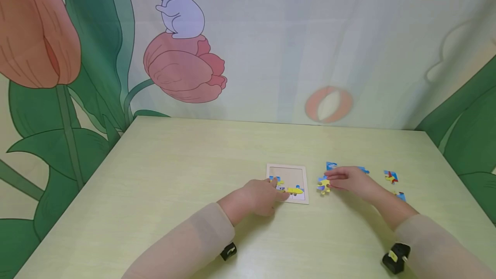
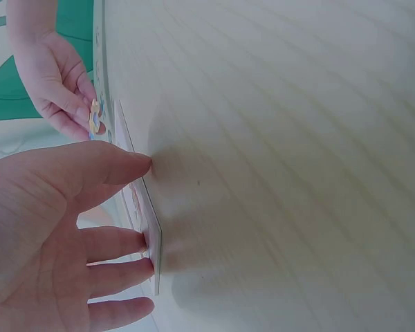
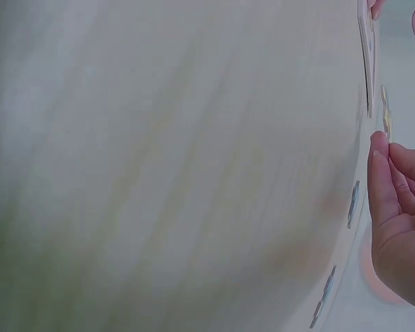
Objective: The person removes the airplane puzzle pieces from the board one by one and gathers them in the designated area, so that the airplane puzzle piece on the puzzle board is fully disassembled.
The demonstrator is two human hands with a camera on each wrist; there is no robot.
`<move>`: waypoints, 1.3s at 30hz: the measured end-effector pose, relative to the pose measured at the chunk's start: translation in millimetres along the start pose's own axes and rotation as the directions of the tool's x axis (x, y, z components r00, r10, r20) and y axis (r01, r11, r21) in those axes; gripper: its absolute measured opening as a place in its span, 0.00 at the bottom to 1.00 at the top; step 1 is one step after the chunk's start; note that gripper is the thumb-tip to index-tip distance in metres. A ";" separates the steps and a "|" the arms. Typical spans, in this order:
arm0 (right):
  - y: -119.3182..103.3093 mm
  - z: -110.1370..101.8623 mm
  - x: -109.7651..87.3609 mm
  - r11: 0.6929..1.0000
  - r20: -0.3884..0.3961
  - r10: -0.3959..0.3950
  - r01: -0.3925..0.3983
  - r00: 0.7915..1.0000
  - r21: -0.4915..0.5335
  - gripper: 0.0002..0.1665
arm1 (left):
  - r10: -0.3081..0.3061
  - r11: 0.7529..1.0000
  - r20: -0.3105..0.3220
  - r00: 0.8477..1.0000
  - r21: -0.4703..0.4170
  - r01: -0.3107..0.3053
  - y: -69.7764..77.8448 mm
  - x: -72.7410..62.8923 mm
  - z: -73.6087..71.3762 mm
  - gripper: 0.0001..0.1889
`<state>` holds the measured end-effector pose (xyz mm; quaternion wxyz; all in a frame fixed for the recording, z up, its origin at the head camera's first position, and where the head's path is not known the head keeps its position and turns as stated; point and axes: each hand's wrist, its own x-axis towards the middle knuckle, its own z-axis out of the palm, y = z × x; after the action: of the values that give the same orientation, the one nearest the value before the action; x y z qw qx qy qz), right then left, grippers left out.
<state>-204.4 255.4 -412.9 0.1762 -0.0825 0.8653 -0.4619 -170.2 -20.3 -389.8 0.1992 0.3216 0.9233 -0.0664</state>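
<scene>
My left hand (image 1: 258,196) rests at the left and near side of a small square puzzle tray (image 1: 288,166) with a pale rim. Its fingers lie over puzzle pieces in the tray, including a yellow and blue one (image 1: 295,190). In the left wrist view, the thumb reaches the tray's edge and the other fingers extend fairly straight. Just right of the tray, my right hand (image 1: 354,181) pinches a yellow and purple puzzle piece (image 1: 323,185) between thumb and fingertips. The right wrist view shows that piece (image 3: 386,111) edge-on, raised off the table.
Loose puzzle pieces lie around the right hand: a blue one (image 1: 331,165) behind it, another blue one (image 1: 363,169), a red, yellow and blue one (image 1: 391,176), and one (image 1: 401,195) by the wrist. A printed curtain (image 1: 252,55) hangs behind the pale wooden table (image 1: 174,162).
</scene>
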 end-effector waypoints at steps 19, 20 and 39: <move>11.6 -14.2 -11.2 0.999 -0.001 0.012 -0.012 1.000 -0.030 0.24 | 0.003 1.000 -0.008 1.000 0.007 -0.003 -0.7 1.0 1.6 0.29; 12.3 -15.1 -11.9 0.999 -0.003 0.015 -0.015 1.000 -0.032 0.24 | 0.003 1.000 -0.009 1.000 0.009 -0.003 -0.8 1.1 1.9 0.29; 30.9 -32.9 -24.6 0.998 -0.028 0.032 -0.034 0.999 -0.047 0.25 | -0.004 1.000 -0.015 1.000 -0.002 0.004 -1.0 1.0 2.5 0.30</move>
<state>-193.6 305.5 -416.1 0.1698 -0.0660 0.8797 -0.4392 -170.7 -21.2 -392.5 0.1927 0.3199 0.9255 -0.0635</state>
